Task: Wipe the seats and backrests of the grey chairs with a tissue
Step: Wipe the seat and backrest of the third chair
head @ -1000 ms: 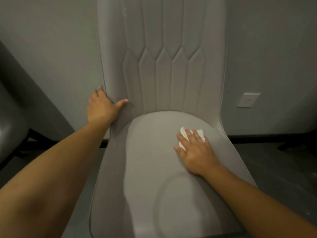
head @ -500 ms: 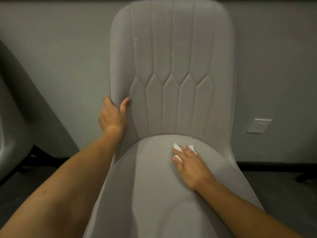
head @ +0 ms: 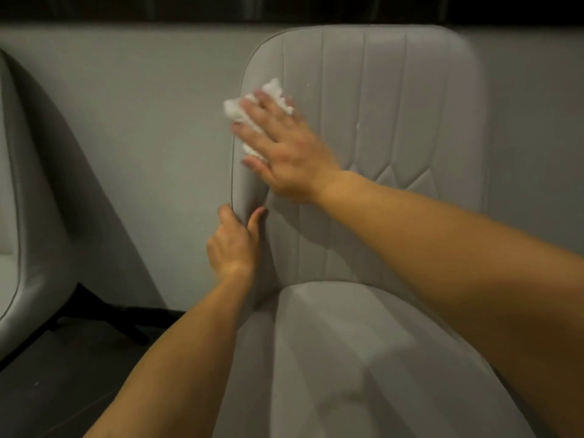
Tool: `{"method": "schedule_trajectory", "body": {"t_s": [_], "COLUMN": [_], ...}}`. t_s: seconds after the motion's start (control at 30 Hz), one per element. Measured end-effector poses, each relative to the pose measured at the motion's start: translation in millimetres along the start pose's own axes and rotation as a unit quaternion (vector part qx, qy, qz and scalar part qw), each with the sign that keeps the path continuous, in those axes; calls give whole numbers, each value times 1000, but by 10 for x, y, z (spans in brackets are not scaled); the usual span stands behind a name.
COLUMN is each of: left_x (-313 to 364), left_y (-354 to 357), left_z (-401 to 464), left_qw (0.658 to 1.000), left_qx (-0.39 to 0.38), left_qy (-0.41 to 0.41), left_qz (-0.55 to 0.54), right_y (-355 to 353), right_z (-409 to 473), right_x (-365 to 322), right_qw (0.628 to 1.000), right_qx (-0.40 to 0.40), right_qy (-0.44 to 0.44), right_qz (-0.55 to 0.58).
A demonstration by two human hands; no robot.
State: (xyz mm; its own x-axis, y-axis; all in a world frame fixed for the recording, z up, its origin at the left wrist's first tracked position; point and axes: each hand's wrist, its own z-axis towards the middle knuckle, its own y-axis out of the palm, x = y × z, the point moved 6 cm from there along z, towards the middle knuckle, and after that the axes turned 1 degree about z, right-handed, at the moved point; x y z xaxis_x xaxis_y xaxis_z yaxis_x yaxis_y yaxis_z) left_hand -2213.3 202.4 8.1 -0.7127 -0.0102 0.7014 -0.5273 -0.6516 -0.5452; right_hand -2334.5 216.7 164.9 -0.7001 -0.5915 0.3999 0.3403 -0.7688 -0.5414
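A grey padded chair (head: 395, 115) with a stitched backrest fills the middle and right of the view, its seat (head: 347, 358) reaching toward me. My right hand (head: 284, 153) lies flat on the upper left part of the backrest, pressing a crumpled white tissue (head: 271, 96) against it; the tissue sticks out past my fingertips. My left hand (head: 234, 245) grips the backrest's left edge lower down, thumb on the front and fingers wrapped behind.
A second grey chair (head: 19, 216) stands at the left edge, its black legs (head: 104, 314) spread on the dark floor. A grey wall (head: 142, 137) runs close behind both chairs.
My right hand has lifted the tissue off the seat and up to the upper left of the backrest. The view has tilted up and left. My left hand keeps its grip on the backrest edge.
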Motion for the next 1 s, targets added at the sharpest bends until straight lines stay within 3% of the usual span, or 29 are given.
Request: {"method": "schedule_trajectory", "body": {"t_s": [0.13,0.33,0.47,0.7,0.9,1.0], "left_x": [-26,-9,-24,-57,-61,-56], "left_y": [1,14,16,56,70,73], "left_z": [-2,25,75,103,99,93], "left_qw": [1000,999,999,998,999,999], "left_qx": [3,22,32,41,40,35], "left_qy": [5,28,37,40,32,27], "left_qz": [-24,-11,15,5,2,8], "right_y": [468,652,454,282,287,335], "right_z": [90,116,320,336,348,295], "right_x": [-211,-8,753,1323,1255,1107], "right_qw": [986,964,979,948,941,968], "right_qx": [-83,-105,-104,-28,1,-63], "right_qy": [-134,-213,-25,254,299,192], "right_qz": [-60,-121,-171,-191,-161,-149]}}
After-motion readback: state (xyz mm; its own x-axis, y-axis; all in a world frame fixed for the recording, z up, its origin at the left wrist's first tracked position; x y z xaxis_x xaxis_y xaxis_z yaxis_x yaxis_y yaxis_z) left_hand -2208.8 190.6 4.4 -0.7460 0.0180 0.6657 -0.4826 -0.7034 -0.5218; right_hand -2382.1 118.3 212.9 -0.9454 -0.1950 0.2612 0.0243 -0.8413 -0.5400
